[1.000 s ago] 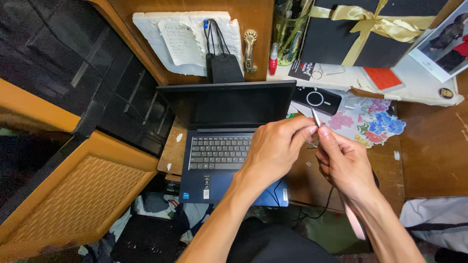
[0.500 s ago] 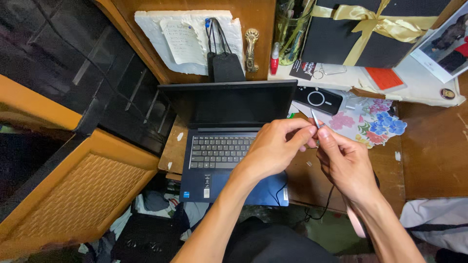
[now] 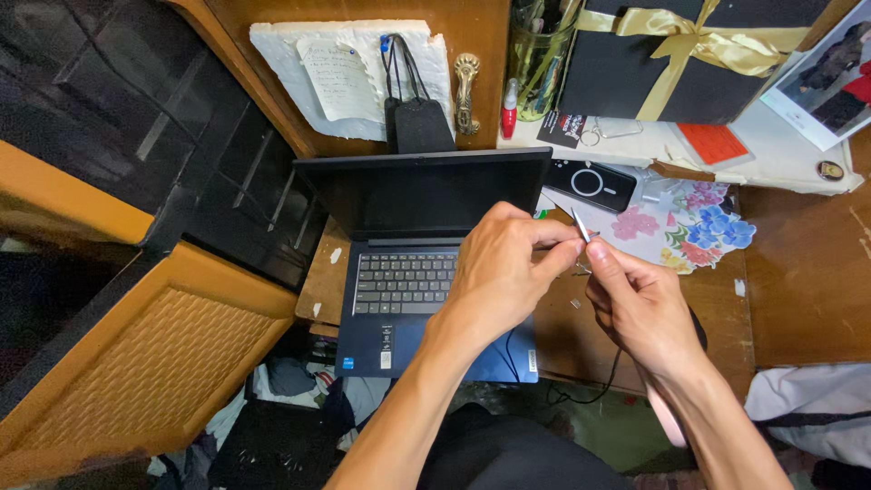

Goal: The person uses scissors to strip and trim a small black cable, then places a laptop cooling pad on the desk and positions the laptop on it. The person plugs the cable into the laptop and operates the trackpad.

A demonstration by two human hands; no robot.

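Note:
My left hand (image 3: pixel 504 272) and my right hand (image 3: pixel 640 304) meet above the desk, just right of an open dark-blue laptop (image 3: pixel 417 272). Both hands pinch a thin silvery pointed tool (image 3: pixel 582 227) between their fingertips; its tip sticks up above the fingers. What else sits between the fingers is too small to tell. A tiny pale piece (image 3: pixel 575 303) lies on the wooden desk (image 3: pixel 798 272) below the hands. The laptop screen is dark.
A black phone (image 3: pixel 594 181) and a floral cloth (image 3: pixel 689 227) lie behind the hands. A black gift box with a gold ribbon (image 3: pixel 689 54), a glass jar of pens (image 3: pixel 535 54), a pinned note on white foam (image 3: pixel 345 77) and a wooden cabinet door (image 3: pixel 136 363) surround the desk.
The hands have stayed together at the same spot; the fingers shifted slightly on the thin tool.

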